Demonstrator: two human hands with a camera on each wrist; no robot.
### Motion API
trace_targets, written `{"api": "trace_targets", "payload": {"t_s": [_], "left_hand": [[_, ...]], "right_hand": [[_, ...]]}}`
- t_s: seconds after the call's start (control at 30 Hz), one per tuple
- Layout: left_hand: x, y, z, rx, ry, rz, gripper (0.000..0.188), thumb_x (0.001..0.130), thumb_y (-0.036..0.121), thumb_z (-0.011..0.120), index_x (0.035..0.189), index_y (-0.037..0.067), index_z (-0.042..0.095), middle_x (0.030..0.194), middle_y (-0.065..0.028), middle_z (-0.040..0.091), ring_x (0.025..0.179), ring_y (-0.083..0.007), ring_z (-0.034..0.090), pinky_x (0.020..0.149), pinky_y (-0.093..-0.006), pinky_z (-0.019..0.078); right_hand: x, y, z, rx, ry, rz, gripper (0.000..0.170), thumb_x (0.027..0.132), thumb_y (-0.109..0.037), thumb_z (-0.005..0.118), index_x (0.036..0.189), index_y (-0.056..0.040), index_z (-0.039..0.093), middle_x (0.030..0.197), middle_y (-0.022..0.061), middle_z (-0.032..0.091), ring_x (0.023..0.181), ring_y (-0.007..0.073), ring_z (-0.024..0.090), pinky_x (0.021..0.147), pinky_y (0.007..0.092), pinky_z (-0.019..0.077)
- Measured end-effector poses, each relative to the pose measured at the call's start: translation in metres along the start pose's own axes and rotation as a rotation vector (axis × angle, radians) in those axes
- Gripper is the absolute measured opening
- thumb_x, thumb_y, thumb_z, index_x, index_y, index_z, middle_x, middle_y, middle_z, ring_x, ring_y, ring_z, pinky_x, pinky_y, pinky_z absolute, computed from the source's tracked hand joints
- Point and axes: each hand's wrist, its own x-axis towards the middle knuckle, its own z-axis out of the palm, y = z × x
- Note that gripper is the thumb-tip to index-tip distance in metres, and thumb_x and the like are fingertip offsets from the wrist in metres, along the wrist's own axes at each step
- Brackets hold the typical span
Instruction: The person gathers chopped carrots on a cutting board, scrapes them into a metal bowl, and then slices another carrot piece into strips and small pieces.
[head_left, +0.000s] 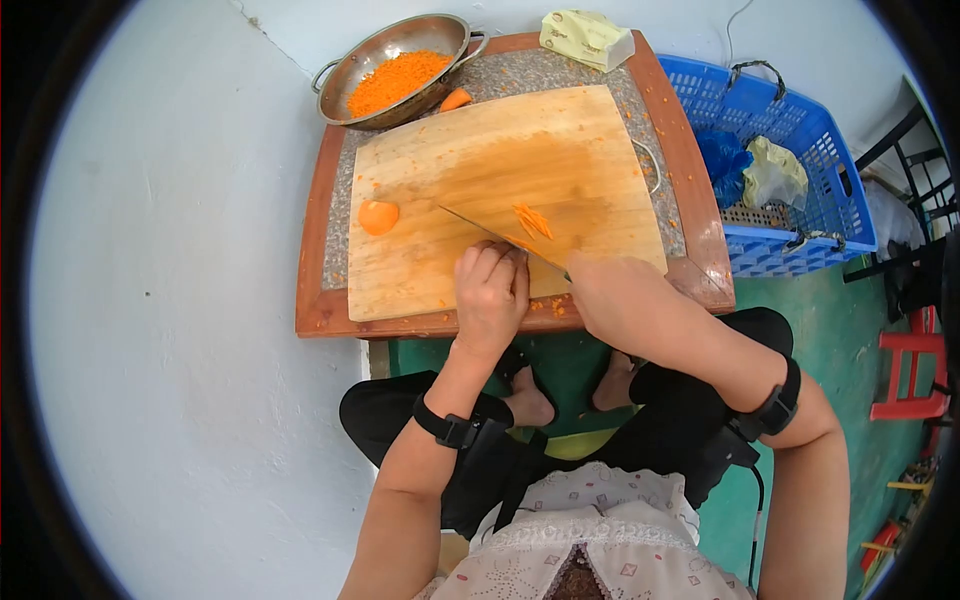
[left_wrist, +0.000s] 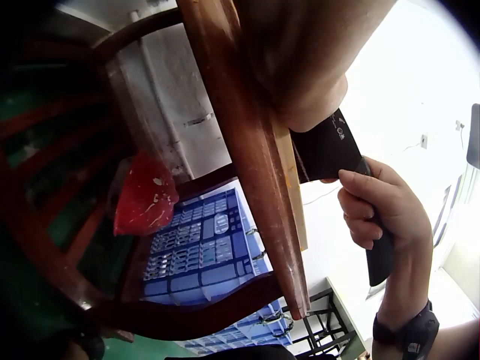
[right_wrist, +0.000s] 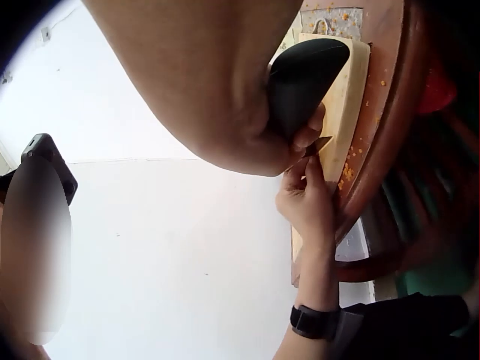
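Observation:
On the wooden cutting board (head_left: 400,280), my left hand (head_left: 487,290) has its fingers bent at the knife blade (head_left: 470,219), holding a carrot piece mostly hidden beneath them. My right hand (head_left: 615,292) grips the knife; the right wrist view shows its black handle (right_wrist: 304,79) and my left hand (right_wrist: 307,206) close to the blade. In the left wrist view, my right hand (left_wrist: 390,206) is wrapped round the handle and the dark blade (left_wrist: 324,154) stands on edge. Thin carrot strips (head_left: 533,221) lie beyond the blade, and a larger carrot chunk (head_left: 378,217) lies at the board's left.
A metal pan (head_left: 345,80) with shredded carrot stands at the back left of the table (head_left: 700,220), beside another carrot piece (head_left: 456,99). A tissue pack (head_left: 587,40) is at the back. Right of the table is a blue basket (head_left: 800,250) with bags; a red stool (head_left: 908,375) stands farther right.

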Motion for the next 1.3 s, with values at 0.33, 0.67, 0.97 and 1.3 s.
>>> {"api": "trace_targets", "payload": {"t_s": [0.33,0.67,0.97,1.3], "left_hand": [[0.010,0.004,-0.002,0.059,-0.097,-0.022,0.015,0.073,0.000,0.062,0.087,0.001,0.066,0.089,-0.0093,0.063,0.084,-0.0268,0.056,0.073,-0.0365,0.0438],[0.003,-0.023,-0.031,-0.049,-0.099,-0.326,0.019,0.072,0.007,0.068,0.091,0.002,0.068,0.090,-0.0121,0.063,0.086,-0.0276,0.055,0.078,-0.0353,0.0445],[0.006,-0.010,-0.030,-0.040,-0.145,-0.259,0.012,0.067,0.003,0.069,0.075,0.003,0.061,0.074,-0.0101,0.056,0.077,-0.0297,0.052,0.070,-0.0379,0.0424],[0.009,-0.013,-0.027,-0.101,-0.112,0.122,0.013,0.066,-0.003,0.066,0.078,0.002,0.061,0.081,-0.0096,0.058,0.079,-0.0273,0.054,0.071,-0.0358,0.0434]], "right_hand": [[0.028,0.023,-0.013,0.632,0.012,0.358,0.022,0.086,-0.016,0.053,0.096,0.0031,0.051,0.060,0.0119,0.053,0.045,0.0197,0.055,0.042,0.0324,0.0450],[-0.008,0.015,-0.021,0.654,0.035,0.332,0.019,0.087,-0.014,0.052,0.093,0.0032,0.050,0.057,0.0052,0.047,0.041,0.0131,0.049,0.039,0.0291,0.0404],[0.001,0.010,-0.008,0.358,-0.011,0.253,0.022,0.085,-0.017,0.054,0.087,0.0051,0.052,0.074,0.0270,0.058,0.076,0.0416,0.059,0.068,0.0448,0.0468],[0.000,0.016,-0.001,0.167,0.091,0.127,0.023,0.084,-0.018,0.056,0.089,0.0038,0.051,0.076,0.0285,0.058,0.077,0.0445,0.057,0.069,0.0479,0.0460]]}}
